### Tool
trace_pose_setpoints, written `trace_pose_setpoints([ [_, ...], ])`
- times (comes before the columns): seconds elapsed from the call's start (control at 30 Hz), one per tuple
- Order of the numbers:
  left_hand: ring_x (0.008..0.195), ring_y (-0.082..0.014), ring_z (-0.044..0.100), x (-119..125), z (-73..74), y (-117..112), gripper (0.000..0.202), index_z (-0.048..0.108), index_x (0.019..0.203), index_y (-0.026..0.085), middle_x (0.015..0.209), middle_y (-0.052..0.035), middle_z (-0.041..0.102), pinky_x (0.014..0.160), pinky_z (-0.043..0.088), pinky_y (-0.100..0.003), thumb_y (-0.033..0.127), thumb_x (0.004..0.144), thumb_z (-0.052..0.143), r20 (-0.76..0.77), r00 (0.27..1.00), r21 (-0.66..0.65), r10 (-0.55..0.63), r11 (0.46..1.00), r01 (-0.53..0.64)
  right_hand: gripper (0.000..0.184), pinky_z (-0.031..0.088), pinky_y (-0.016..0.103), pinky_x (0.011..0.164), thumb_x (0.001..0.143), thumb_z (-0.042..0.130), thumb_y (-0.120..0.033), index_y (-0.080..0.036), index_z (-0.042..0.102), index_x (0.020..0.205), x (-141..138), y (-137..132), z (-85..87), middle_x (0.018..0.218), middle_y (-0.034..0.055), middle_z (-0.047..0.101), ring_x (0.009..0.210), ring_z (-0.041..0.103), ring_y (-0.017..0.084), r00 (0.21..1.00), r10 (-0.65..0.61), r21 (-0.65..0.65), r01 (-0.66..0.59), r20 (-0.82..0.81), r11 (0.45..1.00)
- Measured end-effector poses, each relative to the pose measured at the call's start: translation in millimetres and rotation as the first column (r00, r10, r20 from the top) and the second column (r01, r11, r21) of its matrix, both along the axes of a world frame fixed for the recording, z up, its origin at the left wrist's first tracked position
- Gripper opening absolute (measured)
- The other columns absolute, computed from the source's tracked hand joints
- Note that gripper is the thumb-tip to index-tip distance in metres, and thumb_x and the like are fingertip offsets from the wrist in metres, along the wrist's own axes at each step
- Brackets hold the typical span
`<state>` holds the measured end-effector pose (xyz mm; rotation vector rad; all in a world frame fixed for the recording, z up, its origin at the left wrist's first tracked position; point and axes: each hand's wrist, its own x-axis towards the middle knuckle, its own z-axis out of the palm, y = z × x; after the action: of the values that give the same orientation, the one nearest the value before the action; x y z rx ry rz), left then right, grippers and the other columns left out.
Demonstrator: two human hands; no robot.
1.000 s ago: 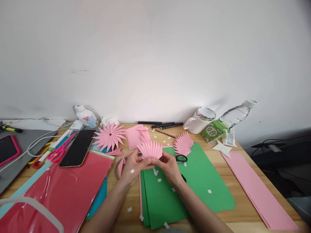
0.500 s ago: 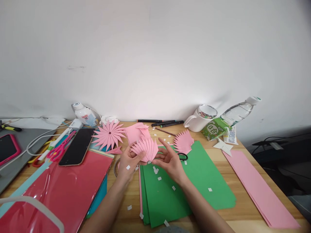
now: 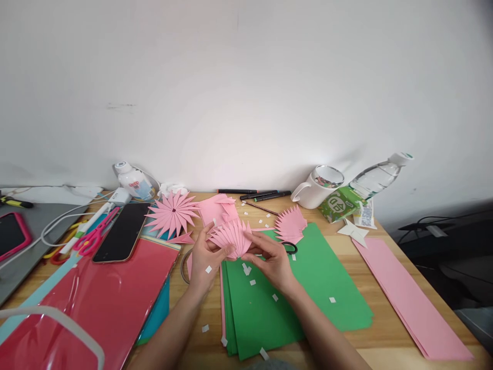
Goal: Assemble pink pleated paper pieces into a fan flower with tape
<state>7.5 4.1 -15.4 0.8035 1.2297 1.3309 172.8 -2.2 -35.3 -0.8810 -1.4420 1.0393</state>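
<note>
Head view: a pleated pink paper fan (image 3: 233,237) is held up between the person's two hands, seen near the far left end of the green paper stack (image 3: 308,308). The left hand (image 3: 203,257) is closed on the fan's left portion, thumb laid across the lower front face; its fingers pass behind the paper and are largely hidden. The right hand (image 3: 275,259) is part-open, thumb and index apart, index tip at the fan's right edge and thumb near the gathered base; whether either presses firmly cannot be told. Good practice for this handling, in the inspector's judgement, is to pinch the base flat and firm with the left hand, work one pleat at a time with light right fingertips, and press along existing creases only, since a squeeze across the open pleats would likely crush the points. Even spacing of the tips is the fair measure of quality. As to orientation, the pointed tips face away from the person, fanned from left round to upper right; the pleats converge toward the person at the base, the mid-line leaning slightly left. The fan's broad span lies roughly left to right. A second pink fan (image 3: 291,225) lies farther right, apart from the hands, and a pink paper rosette (image 3: 173,210) lies to the left.
</note>
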Motion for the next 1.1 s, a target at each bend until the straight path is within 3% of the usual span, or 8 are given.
trace_pose_setpoints([
  [0.13, 0.065, -0.0217, 0.07, 1.7, 1.2, -0.6, 0.099, 0.039, 0.138, 0.013, 0.081, -0.0064, 0.074, 0.059, 0.057, -0.032, 0.018, 0.05, 0.084, 0.027, 0.999, -0.021, -0.023, 1.0, 0.023, 0.046, 0.061, 0.03, 0.071, 0.076, 0.075, -0.025, -0.03, 0.065, 0.121, -1.9, -2.3, -0.4, 0.113, 0.0076, 0.064, 0.071, 0.069, 0.014, 0.993, -0.082, 0.076, 0.076, 0.082, 0.994],
  [0.3, 0.068, -0.0225, 0.071, 2.8, 5.1, -1.2, 0.096, 0.039, 0.136, 0.014, 0.079, -0.0056, 0.074, 0.062, 0.058, -0.033, 0.018, 0.051, 0.084, 0.015, 1.0, -0.031, -0.007, 0.999, 0.007, 0.046, 0.059, 0.031, 0.074, 0.079, 0.073, -0.025, -0.028, 0.063, 0.123, -4.9, -5.0, -5.5, 0.114, 0.0087, 0.064, 0.071, 0.069, 0.014, 0.991, -0.103, 0.064, 0.098, 0.09, 0.993],
  [0.63, 0.081, -0.0242, 0.072, 5.1, 11.0, -3.6, 0.106, 0.031, 0.142, 0.017, 0.087, -0.0072, 0.074, 0.07, 0.057, -0.032, 0.015, 0.051, 0.085, 0.091, 0.994, -0.027, -0.056, 0.998, 0.059, 0.043, 0.058, 0.03, 0.07, 0.076, 0.074, -0.024, -0.027, 0.062, 0.117, -11.5, -5.0, -1.9, 0.106, 0.0074, 0.062, 0.077, 0.063, 0.016, 0.995, -0.091, 0.004, 0.091, -0.038, 0.996],
  [0.77, 0.084, -0.0234, 0.071, 6.2, 11.0, -4.4, 0.109, 0.029, 0.144, 0.019, 0.093, -0.008, 0.073, 0.073, 0.057, -0.032, 0.016, 0.052, 0.086, 0.123, 0.984, -0.004, -0.131, 0.991, 0.132, 0.037, 0.055, 0.027, 0.06, 0.076, 0.074, -0.021, -0.025, 0.061, 0.11, -10.8, -5.3, -0.7, 0.101, 0.0059, 0.063, 0.063, 0.062, 0.012, 0.987, -0.148, 0.072, 0.143, 0.056, 0.987],
  [0.9, 0.086, -0.0228, 0.071, 5.2, 8.7, -4.6, 0.113, 0.027, 0.145, 0.021, 0.096, -0.0075, 0.072, 0.074, 0.057, -0.031, 0.016, 0.05, 0.087, 0.136, 0.978, -0.007, -0.161, 0.987, 0.163, 0.029, 0.054, 0.028, 0.058, 0.077, 0.073, -0.024, -0.022, 0.06, 0.104, -9.6, -5.2, 2.1, 0.095, 0.0064, 0.065, 0.061, 0.062, 0.013, 0.973, -0.192, 0.153, 0.172, 0.126, 0.973],
  [1.1, 0.078, -0.0231, 0.071, 1.5, 2.7, -3.9, 0.107, 0.029, 0.143, 0.019, 0.086, -0.0049, 0.073, 0.068, 0.058, -0.032, 0.011, 0.052, 0.085, 0.098, 0.971, -0.008, -0.216, 0.976, 0.218, 0.024, 0.053, 0.029, 0.058, 0.078, 0.071, -0.027, -0.021, 0.061, 0.099, -8.5, -3.8, 5.0, 0.091, 0.0057, 0.068, 0.059, 0.062, 0.014, 0.969, -0.181, 0.125, 0.161, 0.17, 0.979],
])
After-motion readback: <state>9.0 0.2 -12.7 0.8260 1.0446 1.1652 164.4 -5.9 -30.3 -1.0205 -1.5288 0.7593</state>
